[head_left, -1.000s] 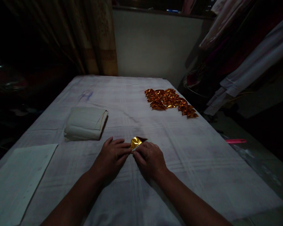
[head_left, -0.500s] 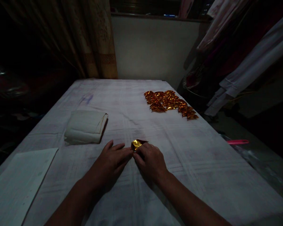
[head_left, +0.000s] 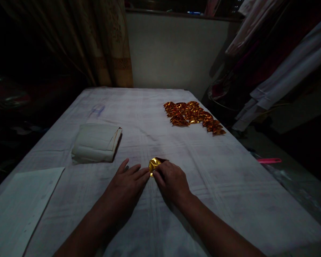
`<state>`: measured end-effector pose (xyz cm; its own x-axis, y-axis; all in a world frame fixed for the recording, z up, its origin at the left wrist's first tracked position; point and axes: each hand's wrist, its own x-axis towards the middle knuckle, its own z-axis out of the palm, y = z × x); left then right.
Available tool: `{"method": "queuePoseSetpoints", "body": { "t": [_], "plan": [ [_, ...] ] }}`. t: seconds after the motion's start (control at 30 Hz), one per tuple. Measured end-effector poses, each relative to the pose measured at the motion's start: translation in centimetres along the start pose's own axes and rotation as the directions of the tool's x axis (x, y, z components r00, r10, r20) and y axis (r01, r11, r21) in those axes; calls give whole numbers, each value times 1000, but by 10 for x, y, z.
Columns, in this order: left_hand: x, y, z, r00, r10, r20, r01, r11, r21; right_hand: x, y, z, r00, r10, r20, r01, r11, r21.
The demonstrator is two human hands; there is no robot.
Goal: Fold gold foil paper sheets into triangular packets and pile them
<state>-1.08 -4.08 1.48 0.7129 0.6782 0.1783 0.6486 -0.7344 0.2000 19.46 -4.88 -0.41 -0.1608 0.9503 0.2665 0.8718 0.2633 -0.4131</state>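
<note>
A small folded piece of gold foil paper lies between my hands on the cloth-covered table. My right hand has its thumb and fingers closed on the right side of the foil, hiding part of it. From the other side, my left hand lies with fingers stretched and apart, its fingertips touching the foil's left edge. Farther off at the right, several folded gold foil pieces rest in a cluster. Left of my hands sits a stack of pale folded paper sheets.
A flat white sheet lies at the table's near left. The table has a pale checked cloth. Behind it stand a wall and a curtain. Clothes hang at the right, above a pink object.
More of the gold foil's face shows now between my hands. My left fingertips have shifted slightly, and my right hand keeps its hold. The view has tilted a little.
</note>
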Motion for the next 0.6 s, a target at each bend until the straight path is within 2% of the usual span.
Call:
{"method": "queuePoseSetpoints", "body": {
  "t": [0.17, 0.37, 0.47, 0.6],
  "plan": [
    [1, 4, 1, 1000, -1, 13, 0, 999, 41, -1, -2, -1, 1000, 1, -2, -1, 1000, 26],
    [2, 6, -3, 1000, -5, 3, 5, 995, 103, 2, 0, -3, 998, 20, 61, -24, 997, 68],
    [3, 7, -5, 1000, 13, -5, -12, 994, 112, 1, 9, -3, 997, -24, 71, 14, 991, 134],
    [5, 4, -2, 998, 47, -34, -43, 995, 92, -3, 19, -4, 991, -136, 3, 132, 966, 223]
  ]
}}
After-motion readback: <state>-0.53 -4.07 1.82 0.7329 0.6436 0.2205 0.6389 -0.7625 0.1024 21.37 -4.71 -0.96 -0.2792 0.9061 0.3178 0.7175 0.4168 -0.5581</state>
